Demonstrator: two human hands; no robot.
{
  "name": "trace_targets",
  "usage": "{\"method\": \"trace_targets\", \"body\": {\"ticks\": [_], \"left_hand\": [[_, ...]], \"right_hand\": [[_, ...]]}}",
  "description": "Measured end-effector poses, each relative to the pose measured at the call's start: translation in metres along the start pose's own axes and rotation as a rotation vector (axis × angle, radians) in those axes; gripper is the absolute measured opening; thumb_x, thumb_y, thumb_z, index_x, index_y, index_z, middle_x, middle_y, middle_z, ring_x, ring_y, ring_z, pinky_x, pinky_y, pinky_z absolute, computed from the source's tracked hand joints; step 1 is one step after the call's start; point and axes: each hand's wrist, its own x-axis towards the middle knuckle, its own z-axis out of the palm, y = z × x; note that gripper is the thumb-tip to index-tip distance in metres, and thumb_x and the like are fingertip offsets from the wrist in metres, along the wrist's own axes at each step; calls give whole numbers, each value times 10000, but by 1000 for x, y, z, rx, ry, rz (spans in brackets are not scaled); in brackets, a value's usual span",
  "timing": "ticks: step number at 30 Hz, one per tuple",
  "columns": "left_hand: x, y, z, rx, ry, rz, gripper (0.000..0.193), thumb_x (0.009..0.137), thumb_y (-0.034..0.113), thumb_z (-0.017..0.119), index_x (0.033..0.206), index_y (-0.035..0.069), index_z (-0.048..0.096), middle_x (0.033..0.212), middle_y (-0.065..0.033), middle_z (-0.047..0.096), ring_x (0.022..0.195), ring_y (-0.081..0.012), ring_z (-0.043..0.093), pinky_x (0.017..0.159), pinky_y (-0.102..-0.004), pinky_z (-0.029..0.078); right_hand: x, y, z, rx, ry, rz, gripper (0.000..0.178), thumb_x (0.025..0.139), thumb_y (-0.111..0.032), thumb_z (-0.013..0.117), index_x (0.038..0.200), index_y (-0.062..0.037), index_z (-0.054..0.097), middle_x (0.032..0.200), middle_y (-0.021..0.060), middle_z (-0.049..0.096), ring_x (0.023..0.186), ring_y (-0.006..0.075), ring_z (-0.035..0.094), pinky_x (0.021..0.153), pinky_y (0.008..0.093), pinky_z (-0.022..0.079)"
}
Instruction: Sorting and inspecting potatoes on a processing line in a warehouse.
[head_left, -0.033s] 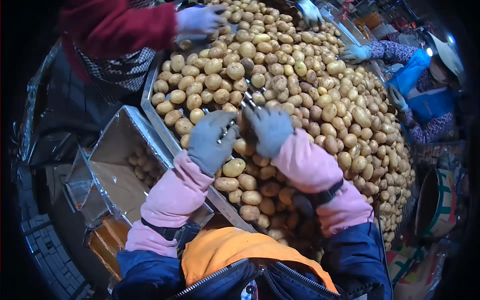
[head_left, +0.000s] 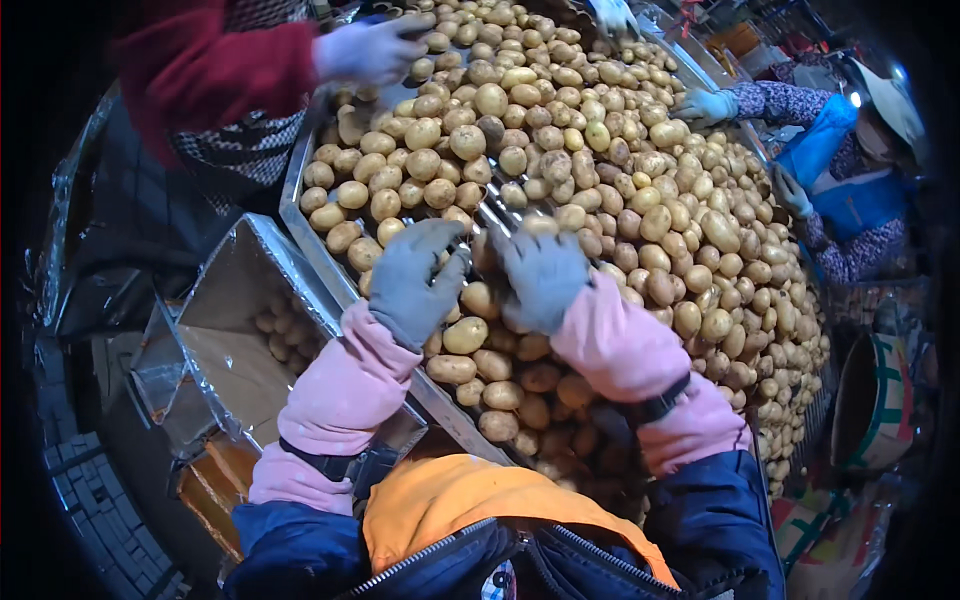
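Observation:
A heap of potatoes (head_left: 655,225) covers a metal sorting table, and both my hands work low over its near left part. My left hand (head_left: 415,280), in a grey glove, lies over potatoes with its fingers curved and apart. Close beside it, my right hand (head_left: 542,272), also gloved in grey, reaches its fingers forward among the potatoes; their tips are blurred. One potato (head_left: 480,252) sits between the two hands, partly hidden, and I see no firm grip on it. Shiny metal rods (head_left: 497,200) show just past my fingers. Below my hands lies a yellowish potato (head_left: 465,335).
The table's metal rim (head_left: 300,215) runs along my left. Beyond it stands a lined box (head_left: 235,335) with some potatoes inside. A co-worker's gloved hand (head_left: 365,50) reaches in at upper left; another's gloved hand (head_left: 707,106) rests at the far right edge. A sack (head_left: 872,400) stands at right.
My hands have shifted slightly, and more of the metal rods shows beyond my fingers. The co-worker's gloved hand at upper left has drawn back to the left.

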Motion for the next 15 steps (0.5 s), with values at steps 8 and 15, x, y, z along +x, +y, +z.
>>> {"method": "trace_targets", "body": {"ticks": [8,15], "left_hand": [[-34,0,4,36,-217,-21,331,833,168,709,1130,29,664,1117,-190,648,1032,-377,625,905,-437,509],[-34,2,13,86,-276,43,300,833,165,702,1091,15,667,1066,-166,653,965,-349,634,842,-442,519]], "right_hand": [[-40,69,-63,447,-127,466,521,869,-327,659,1338,-115,579,1255,173,635,1048,324,668,940,419,520],[31,95,9,68,-126,153,397,855,-312,668,1233,-195,645,1149,128,668,1038,303,660,925,420,515]]}}
